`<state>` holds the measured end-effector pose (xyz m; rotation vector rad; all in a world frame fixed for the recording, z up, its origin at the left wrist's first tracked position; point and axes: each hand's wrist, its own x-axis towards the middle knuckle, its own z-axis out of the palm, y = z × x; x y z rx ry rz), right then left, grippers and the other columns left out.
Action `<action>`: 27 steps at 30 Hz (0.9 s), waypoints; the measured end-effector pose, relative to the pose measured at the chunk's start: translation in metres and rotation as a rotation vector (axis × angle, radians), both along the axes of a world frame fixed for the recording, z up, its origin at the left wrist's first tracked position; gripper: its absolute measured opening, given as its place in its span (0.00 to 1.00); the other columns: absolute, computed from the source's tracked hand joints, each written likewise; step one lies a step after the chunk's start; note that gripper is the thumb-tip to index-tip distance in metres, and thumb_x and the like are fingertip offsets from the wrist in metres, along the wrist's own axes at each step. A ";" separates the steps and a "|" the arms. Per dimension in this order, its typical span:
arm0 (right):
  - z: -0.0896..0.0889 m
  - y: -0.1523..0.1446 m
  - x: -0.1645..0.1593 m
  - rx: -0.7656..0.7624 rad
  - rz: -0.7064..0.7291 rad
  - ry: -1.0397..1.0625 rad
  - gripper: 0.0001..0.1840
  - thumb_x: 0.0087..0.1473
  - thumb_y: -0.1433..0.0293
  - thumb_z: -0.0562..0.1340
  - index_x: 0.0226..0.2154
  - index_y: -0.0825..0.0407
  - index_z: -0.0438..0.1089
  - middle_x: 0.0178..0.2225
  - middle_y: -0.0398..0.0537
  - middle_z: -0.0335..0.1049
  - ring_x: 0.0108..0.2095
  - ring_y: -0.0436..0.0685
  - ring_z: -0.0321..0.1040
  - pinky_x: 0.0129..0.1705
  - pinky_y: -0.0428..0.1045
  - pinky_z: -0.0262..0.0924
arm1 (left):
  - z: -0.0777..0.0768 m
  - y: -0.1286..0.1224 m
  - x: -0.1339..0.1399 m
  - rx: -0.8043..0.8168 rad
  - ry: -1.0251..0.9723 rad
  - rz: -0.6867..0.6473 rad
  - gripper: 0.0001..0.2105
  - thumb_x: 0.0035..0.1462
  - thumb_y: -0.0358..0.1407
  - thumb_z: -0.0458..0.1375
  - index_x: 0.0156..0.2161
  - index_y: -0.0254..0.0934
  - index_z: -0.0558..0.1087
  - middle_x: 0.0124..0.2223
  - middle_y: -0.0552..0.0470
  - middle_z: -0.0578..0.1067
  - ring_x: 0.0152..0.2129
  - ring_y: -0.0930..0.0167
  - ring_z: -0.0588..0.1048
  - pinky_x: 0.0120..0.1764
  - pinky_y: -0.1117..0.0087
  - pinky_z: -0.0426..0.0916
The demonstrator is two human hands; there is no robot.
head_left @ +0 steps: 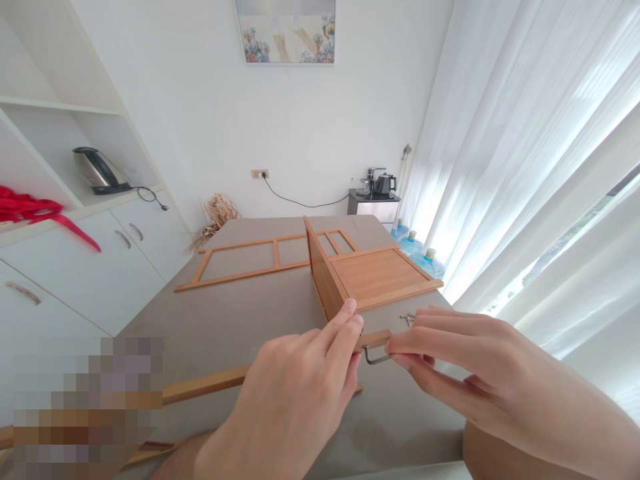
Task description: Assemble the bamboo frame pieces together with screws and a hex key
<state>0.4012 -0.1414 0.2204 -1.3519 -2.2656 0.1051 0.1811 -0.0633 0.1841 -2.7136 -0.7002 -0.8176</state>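
My left hand (295, 393) is closed around the near end of an upright wooden panel (326, 277), beside a short wooden piece (379, 338) at its corner. A bent metal hex key (376, 361) stands with its short end at that wooden piece. My right hand (470, 357) pinches the hex key's long arm between thumb and fingers. The upright panel meets a wooden frame with a panel (383, 273) lying flat on the table. Just beyond my right fingertips lie several small screws (407, 318). My left fingers hide part of the joint.
The wooden frame's open part (240, 270) stretches left across the grey table (210, 327). Another wooden rail (205, 385) lies at the near left, by a blurred-out area. Water bottles (430, 260) and a low cabinet (375, 212) stand past the table's right and far edges.
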 end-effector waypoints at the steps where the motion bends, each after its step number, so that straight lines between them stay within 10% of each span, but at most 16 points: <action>1: 0.000 0.000 0.000 0.001 0.000 -0.001 0.12 0.68 0.72 0.56 0.45 0.46 0.74 0.28 0.41 0.70 0.28 0.50 0.67 0.30 0.46 0.58 | 0.000 0.000 0.000 0.002 -0.002 0.002 0.18 0.64 0.27 0.53 0.59 0.33 0.66 0.61 0.47 0.74 0.32 0.67 0.84 0.27 0.65 0.78; 27: 0.001 0.000 -0.007 0.034 -0.027 0.028 0.09 0.63 0.76 0.58 0.36 0.48 0.73 0.26 0.38 0.62 0.25 0.47 0.60 0.28 0.45 0.55 | -0.002 0.001 0.002 -0.013 -0.015 -0.005 0.19 0.63 0.27 0.55 0.59 0.35 0.65 0.62 0.49 0.73 0.33 0.66 0.84 0.26 0.62 0.78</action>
